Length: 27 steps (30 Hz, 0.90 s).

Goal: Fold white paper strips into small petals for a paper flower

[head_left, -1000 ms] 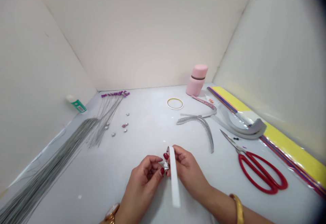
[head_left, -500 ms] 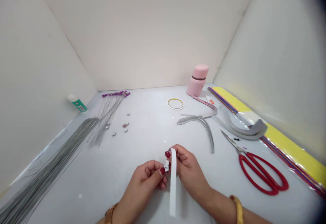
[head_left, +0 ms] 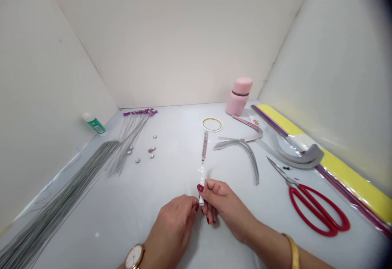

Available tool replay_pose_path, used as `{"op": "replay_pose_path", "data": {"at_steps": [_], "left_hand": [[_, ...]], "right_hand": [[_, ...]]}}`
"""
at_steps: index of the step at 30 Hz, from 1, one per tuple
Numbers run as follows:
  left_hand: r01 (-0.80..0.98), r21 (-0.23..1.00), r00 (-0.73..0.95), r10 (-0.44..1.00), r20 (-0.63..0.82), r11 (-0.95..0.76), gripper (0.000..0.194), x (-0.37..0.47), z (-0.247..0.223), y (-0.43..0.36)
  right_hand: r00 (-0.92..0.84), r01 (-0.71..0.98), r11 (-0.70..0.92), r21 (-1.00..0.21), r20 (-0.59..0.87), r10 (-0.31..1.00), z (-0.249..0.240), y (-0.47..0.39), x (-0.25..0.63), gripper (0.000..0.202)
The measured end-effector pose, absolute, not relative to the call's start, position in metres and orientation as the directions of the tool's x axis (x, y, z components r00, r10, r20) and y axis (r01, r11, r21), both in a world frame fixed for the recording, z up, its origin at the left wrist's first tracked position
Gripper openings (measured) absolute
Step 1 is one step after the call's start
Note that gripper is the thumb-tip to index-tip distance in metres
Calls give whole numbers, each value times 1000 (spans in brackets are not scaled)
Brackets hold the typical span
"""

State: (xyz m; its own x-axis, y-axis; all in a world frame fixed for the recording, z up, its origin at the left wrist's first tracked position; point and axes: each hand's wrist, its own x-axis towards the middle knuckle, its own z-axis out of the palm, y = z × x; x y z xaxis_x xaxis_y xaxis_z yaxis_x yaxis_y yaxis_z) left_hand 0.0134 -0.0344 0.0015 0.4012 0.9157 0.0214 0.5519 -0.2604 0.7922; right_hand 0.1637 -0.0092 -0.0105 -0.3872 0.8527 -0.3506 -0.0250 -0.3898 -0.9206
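A narrow shiny patterned strip (head_left: 204, 148) points away from me, its near end folded into a small silvery piece (head_left: 201, 200). My right hand (head_left: 222, 203) pinches that near end between thumb and fingers. From the left, my left hand (head_left: 179, 220) has its fingers closed at the same small piece, palm turned down; its fingertips are partly hidden. Beyond the strip's far end lies a thin white and yellow ring (head_left: 212, 124).
Red-handled scissors (head_left: 318, 207), curled grey strips (head_left: 251, 158) and yellow sheets (head_left: 343, 175) lie right. A pink bottle (head_left: 239, 96) stands behind. Left are wires (head_left: 64, 195), purple-tipped stems (head_left: 137, 114), small silvery pieces (head_left: 152, 156) and a green-white tube (head_left: 94, 124).
The strip has swung from hanging towards me to pointing away, its patterned side showing. My left hand has rolled palm down, bringing the watch face into view.
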Motion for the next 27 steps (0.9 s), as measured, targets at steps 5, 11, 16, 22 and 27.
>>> {"op": "replay_pose_path", "data": {"at_steps": [5,11,16,22,27], "left_hand": [[250,964,324,931,-168,87,21,17,4,-33],[-132,849,413,807,-422,512,22,20,3,-28],[193,974,306,935,-176,120,25,16,0,-30],[301,954,292,953,-81,-11,19,16,0,-34],[564,761,361,925,120,-319,20,11,-4,-36]], "right_hand": [[-265,217,-3,-976,-62,962,-9,-14,165,31],[-268,274,73,-959,-4,963,-10,-14,167,30],[-332,152,-82,-985,-129,934,-13,-10,166,34],[-278,144,-96,-985,-133,951,-13,-11,166,35],[-289,148,-123,-981,-162,944,-12,-13,164,37]]}}
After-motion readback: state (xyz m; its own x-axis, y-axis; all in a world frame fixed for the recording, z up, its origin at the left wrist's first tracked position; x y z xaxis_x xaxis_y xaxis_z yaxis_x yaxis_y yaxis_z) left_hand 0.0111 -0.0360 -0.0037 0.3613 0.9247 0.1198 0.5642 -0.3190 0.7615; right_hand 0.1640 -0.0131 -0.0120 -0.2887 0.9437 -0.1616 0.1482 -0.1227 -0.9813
